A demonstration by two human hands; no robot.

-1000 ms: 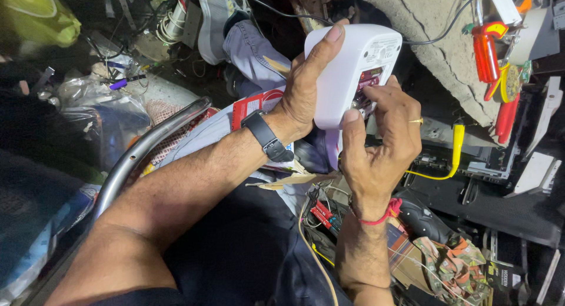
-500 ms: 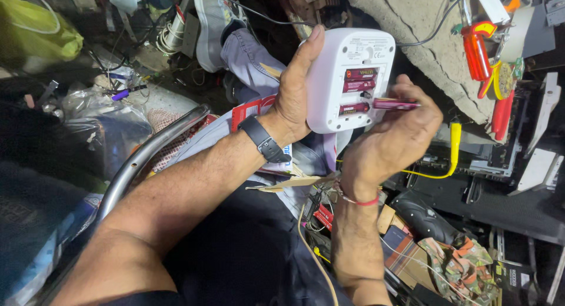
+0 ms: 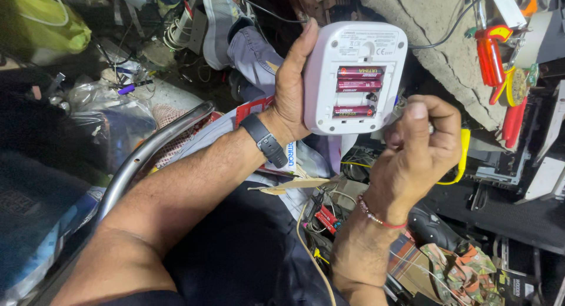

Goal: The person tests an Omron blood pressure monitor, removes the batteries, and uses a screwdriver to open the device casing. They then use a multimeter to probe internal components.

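Observation:
My left hand (image 3: 291, 88) grips a white plastic device (image 3: 359, 44) by its left edge and holds it upright, back side facing me. Its battery compartment is uncovered; three red batteries (image 3: 359, 79) lie in it and one slot between them is bare. My right hand (image 3: 421, 144) is just to the right of the device, fingers curled around a small battery (image 3: 399, 109) whose metal end pokes out by the thumb. A black watch (image 3: 266, 141) is on my left wrist, and a red bead band (image 3: 376, 216) on my right.
Red-handled pliers (image 3: 489, 55) and other tools hang at the upper right. A curved metal tube (image 3: 147, 150) runs along the left. A yellow-green bag (image 3: 44, 23) lies top left, a yellow cable (image 3: 463, 159) right of my hand, wires and patterned cloth (image 3: 459, 265) below.
The device's back now faces me fully. My right hand drew a red battery out of the compartment and pulled away to the right, closing around it.

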